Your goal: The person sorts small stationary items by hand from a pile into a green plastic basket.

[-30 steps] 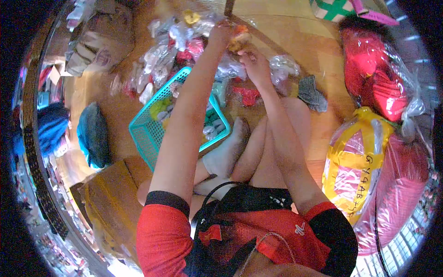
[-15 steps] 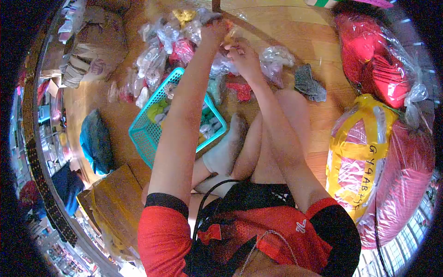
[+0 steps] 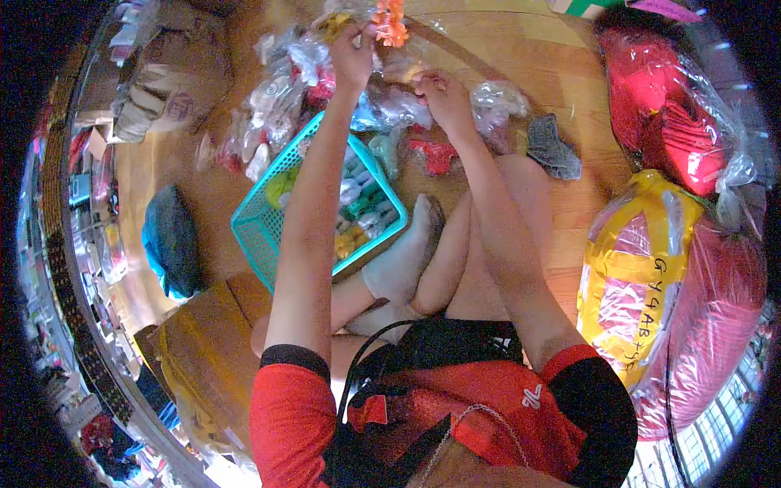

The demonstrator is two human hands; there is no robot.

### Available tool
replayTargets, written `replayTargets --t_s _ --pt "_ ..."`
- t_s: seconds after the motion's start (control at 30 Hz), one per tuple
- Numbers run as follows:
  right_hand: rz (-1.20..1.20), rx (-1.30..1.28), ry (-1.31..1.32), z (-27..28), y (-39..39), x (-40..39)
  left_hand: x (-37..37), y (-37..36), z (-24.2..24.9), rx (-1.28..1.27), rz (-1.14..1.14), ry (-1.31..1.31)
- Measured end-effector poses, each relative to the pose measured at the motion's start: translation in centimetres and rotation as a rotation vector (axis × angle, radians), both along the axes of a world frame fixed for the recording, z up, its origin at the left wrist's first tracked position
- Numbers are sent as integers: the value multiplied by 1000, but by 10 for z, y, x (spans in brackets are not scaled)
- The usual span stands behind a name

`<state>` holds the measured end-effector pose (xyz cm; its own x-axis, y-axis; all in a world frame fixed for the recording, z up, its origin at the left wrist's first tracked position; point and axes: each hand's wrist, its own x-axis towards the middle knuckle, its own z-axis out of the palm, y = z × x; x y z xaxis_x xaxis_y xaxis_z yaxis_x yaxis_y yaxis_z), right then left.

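My left hand (image 3: 353,61) is reached out over a heap of small plastic-wrapped items, its fingers pinched at the edge of a bright orange clump with petal-like pieces (image 3: 391,24). My right hand (image 3: 444,99) hovers over the near right of the heap with fingers curled in; what they hold, if anything, is too small to make out. Below my left forearm, a turquoise plastic basket (image 3: 259,213) stands tilted in view, holding green, white and yellow soft bundles (image 3: 355,191). Clear bags (image 3: 277,98) lie around it, and a red piece (image 3: 434,154) rests below my right hand.
A grey cloth piece (image 3: 554,146) lies on the wooden floor right of my knee. Large bags of red goods (image 3: 651,106) and a yellow-taped bundle (image 3: 630,276) line the right side. Left are a cardboard box (image 3: 207,358), a dark blue bag (image 3: 172,244) and brown sacks (image 3: 175,77).
My left hand has moved left and away from my right hand, and the orange clump now shows clearly beside it. My right hand has shifted slightly right and down.
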<state>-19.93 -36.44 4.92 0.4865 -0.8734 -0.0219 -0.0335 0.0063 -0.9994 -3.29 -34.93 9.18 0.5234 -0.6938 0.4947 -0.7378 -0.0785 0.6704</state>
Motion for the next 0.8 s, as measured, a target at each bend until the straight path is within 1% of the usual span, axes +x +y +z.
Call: replayTargets --t_s 0.03,0.07,0.1,0.13,0.17,0.2,0.23,0.27,0.3,0.33,0.4,0.43,0.47,0.5,0.53,0.6,0.63,0.67,0.7,0.73,0.8 --pt "16 64 6 7 2 -2 2 11 6 -99 -62 176" --pt "34 127 15 12 3 -4 5 29 13 -94 -49 307" --pt "56 28 32 -11 -2 -1 6 53 23 -89 -32 441" --pt "58 -94 71 -14 -5 0 3 81 34 -83 -8 579" --pt "68 -214 110 -16 -3 -1 -7 111 52 -80 46 588" --pt "96 -263 129 -20 -1 -1 -14 140 69 -75 112 603" --pt "122 -314 146 -24 2 -2 -8 176 76 75 149 346" --pt "155 -202 118 -19 5 -3 -8 207 79 39 96 430" --pt "181 -90 93 -13 8 -4 -1 239 77 162 97 436" --pt "198 122 52 1 14 -5 8 272 76 285 91 445" --pt "215 96 91 16 28 -6 27 333 62 559 82 273" --pt "187 122 55 24 36 -4 28 356 53 696 63 190" --pt "232 44 23 20 39 0 27 374 42 733 92 173" --pt "275 -36 -10 14 41 1 22 388 31 768 118 156" --pt "316 -116 -43 19 46 4 18 401 19 803 142 140" --pt "401 -156 -41 25 65 5 24 421 -26 811 145 313" --pt "441 -191 -38 26 75 7 23 422 -32 813 141 397" --pt "480 -225 -32 26 83 8 20 423 -38 831 141 418" --pt "565 -239 47 32 91 7 12 416 -36 850 137 436" --pt "569 -290 42 25 98 12 7 411 -35 870 132 453" --pt "655 -356 115 31 117 12 10 413 -40 828 67 430"
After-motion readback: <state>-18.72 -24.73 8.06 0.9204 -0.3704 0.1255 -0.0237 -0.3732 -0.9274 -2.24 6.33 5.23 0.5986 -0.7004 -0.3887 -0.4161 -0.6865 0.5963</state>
